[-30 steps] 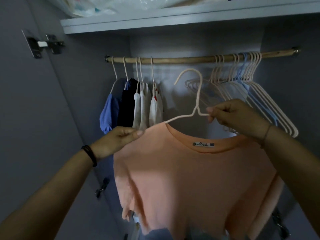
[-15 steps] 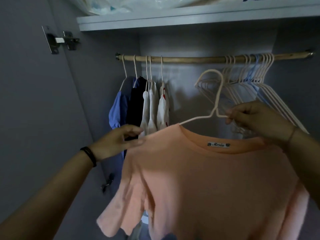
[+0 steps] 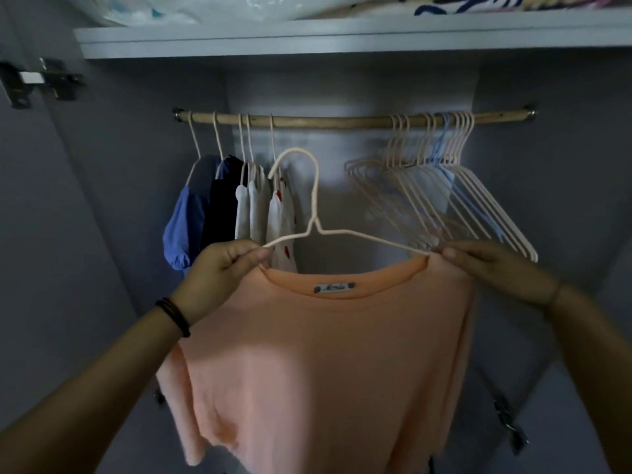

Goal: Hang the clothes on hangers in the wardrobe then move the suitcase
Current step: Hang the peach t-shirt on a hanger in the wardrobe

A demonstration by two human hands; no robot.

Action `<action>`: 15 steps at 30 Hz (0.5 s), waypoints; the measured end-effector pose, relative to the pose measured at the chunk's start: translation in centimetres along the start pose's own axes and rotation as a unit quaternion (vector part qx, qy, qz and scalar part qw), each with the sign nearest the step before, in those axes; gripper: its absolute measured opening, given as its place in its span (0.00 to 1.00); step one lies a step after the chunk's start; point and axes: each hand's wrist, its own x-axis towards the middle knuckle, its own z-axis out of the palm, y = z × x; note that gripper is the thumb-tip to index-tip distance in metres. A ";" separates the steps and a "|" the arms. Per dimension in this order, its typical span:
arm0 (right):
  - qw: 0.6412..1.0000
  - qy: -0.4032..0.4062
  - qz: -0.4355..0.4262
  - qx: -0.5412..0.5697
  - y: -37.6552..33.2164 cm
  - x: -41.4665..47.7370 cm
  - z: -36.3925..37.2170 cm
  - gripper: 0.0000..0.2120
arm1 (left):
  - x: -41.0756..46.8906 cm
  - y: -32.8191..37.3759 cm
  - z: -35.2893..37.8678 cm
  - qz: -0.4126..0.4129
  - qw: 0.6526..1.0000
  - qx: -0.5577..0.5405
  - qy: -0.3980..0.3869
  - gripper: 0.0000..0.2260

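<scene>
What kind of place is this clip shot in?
An open wardrobe, probably in a home: a wooden rail with hung clothes and empty hangers, a shelf above, a door hinge at left.

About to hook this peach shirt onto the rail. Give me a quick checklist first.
1. Peach shirt seated on hanger: ok.
2. Left hand pinching hanger arm: ok.
3. Right hand grip at other shoulder: cannot tell.
4. Bare stretch of rail between hung clothes and empty hangers: ok.
5. Hook on rail: not ok, below it.
6. Hook clear of hung clothes: cannot tell.
</scene>
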 end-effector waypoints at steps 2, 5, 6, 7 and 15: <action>1.000 0.006 0.010 0.017 1.5 -0.5 0.6 0.19 | 0.1 0.0 -0.6 -0.005 1.000 0.000 0.008 0.14; 0.998 0.027 0.012 0.058 1.9 -0.5 1.4 0.10 | 0.1 -0.2 -0.9 -0.005 1.000 0.013 0.000 0.11; 0.997 0.033 0.008 0.067 1.7 -0.5 1.5 0.09 | 0.1 -0.2 -0.8 -0.005 1.000 0.018 -0.005 0.10; 0.997 0.036 0.004 0.070 1.4 -0.4 1.7 0.10 | 0.1 -0.3 -0.6 -0.007 1.000 0.021 -0.009 0.11; 0.995 0.055 -0.072 0.032 -1.4 1.4 2.7 0.08 | 0.6 0.3 0.1 -0.023 1.000 -0.004 -0.002 0.11</action>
